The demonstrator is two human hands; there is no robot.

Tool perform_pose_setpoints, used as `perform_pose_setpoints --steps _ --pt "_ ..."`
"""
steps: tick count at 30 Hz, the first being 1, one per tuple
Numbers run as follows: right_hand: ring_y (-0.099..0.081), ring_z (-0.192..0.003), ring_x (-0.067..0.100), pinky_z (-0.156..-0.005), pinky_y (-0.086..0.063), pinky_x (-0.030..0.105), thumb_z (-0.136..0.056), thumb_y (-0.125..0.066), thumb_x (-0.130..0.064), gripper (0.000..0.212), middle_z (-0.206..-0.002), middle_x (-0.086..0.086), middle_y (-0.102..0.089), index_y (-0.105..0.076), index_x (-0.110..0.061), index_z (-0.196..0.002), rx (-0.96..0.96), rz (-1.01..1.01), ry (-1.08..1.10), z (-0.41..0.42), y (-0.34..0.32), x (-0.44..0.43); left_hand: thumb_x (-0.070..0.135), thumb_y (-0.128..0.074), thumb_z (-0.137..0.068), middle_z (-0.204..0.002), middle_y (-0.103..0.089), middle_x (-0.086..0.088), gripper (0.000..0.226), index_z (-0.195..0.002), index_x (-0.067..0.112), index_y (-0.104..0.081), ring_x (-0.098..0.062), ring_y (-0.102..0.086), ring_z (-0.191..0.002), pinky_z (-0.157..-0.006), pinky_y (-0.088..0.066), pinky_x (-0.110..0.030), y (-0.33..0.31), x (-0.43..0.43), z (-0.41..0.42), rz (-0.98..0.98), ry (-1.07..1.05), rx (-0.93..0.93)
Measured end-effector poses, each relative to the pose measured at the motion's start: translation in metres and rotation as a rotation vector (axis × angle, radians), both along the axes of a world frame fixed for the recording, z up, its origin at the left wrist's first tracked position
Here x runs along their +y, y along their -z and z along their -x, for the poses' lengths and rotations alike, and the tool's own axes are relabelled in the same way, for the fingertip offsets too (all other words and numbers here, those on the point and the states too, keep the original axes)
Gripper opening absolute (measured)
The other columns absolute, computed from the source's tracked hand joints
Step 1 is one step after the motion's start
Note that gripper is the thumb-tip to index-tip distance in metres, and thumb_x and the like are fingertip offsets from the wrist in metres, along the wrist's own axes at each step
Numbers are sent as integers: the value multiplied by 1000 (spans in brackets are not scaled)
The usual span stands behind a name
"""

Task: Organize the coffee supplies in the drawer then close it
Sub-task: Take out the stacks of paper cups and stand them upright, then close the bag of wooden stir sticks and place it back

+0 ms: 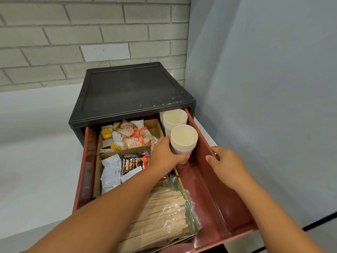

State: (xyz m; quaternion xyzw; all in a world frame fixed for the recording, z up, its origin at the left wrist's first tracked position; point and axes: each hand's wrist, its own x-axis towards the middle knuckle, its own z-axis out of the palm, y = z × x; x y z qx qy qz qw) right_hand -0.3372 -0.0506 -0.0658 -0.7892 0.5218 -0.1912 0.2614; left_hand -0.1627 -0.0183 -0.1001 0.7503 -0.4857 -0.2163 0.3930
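Observation:
The red drawer (209, 183) is pulled out of a black cabinet (127, 88). My left hand (165, 154) grips a stack of white paper cups (184, 137) in the drawer's right channel. A second cup stack (175, 117) stands behind it at the back. My right hand (226, 163) holds the drawer's right wall, thumb inside. A cardboard divider (155, 126) holds creamer sachets (133, 136) at the back, coffee and cream packets (127, 163) in the middle, and a bag of wooden stirrers (164, 212) at the front.
The cabinet stands on a white counter (36, 152) in a corner. A brick wall (73, 33) is behind it and a plain grey wall (264, 88) on the right. The front stretch of the drawer's right channel holds nothing.

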Motion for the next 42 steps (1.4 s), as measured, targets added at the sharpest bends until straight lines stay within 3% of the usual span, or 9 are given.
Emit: perform_pose_setpoints --steps 4,7,12,16,19,24,31,34,42 --pt "-58 -69 28 -59 -42 30 -92 -54 -23 14 -69 5 -62 -63 -14 -87 -12 -10 8 1 0 2 31 -83 -58 -122 -54 3 80 -127 19 -46 -16 -50 -113 -90 -45 -31 -10 9 0 -38 69 60" --pt "-52 -61 22 -53 -36 25 -92 -54 -23 12 -63 -1 -55 -61 -15 -85 -11 -5 14 2 1 1 19 -77 -69 -101 -49 13 59 -119 20 -44 -9 -48 -96 -69 -39 -14 -27 23 2 -24 64 39" --pt "-51 -59 20 -51 -36 22 -91 -55 -22 10 -62 0 -55 -62 -17 -86 -32 0 13 0 0 1 16 -68 -79 -83 -53 7 23 -96 22 -53 -5 -49 -66 -62 -43 -21 -51 53 0 -180 259 -28" --pt "-52 -65 24 -56 -37 28 -90 -57 -24 15 -62 1 -53 -65 -15 -100 -58 21 27 -1 -3 3 17 -62 -86 -117 -49 9 38 -123 24 -57 -8 -52 -102 -91 -41 -22 -61 77 12 -371 790 -348" --pt "-50 -79 20 -70 -36 25 -91 -57 -26 32 -83 1 -53 -58 -19 -122 -48 94 47 2 -10 7 13 -55 -89 -130 -53 2 40 -128 22 -55 -15 -49 -118 -100 -38 -26 -60 83 22 -469 886 -522" --pt "-53 -80 13 -70 -39 22 -89 -60 -24 28 -94 -5 -51 -61 -23 -117 -180 176 -43 8 -26 29 16 -57 -89 -106 -64 -3 19 -105 15 -66 -15 -54 -89 -77 -43 -24 -73 87 17 -431 785 -615" --pt "-56 -90 1 -81 -44 20 -89 -59 -35 14 -97 -14 -61 -64 -30 -101 -91 -221 -562 -5 -48 66 24 -63 -86 -74 -50 19 6 -92 24 -66 -1 -48 -70 -62 -34 -11 -121 96 -1 -248 619 -656" --pt "-52 -75 -1 -69 -40 14 -87 -63 -29 12 -81 -14 -56 -57 -32 -77 -173 -162 -520 -15 -57 72 27 -65 -85 -73 -54 18 5 -85 31 -62 0 -50 -71 -62 -38 -14 -137 106 -5 -184 545 -672" --pt "-49 -58 3 -59 -42 16 -83 -68 -12 25 -62 -12 -53 -55 -27 -67 -257 -126 -505 -38 -83 66 37 -69 -80 -75 -60 9 18 -73 27 -56 -6 -53 -70 -56 -38 -18 -150 132 -15 -78 319 -683"
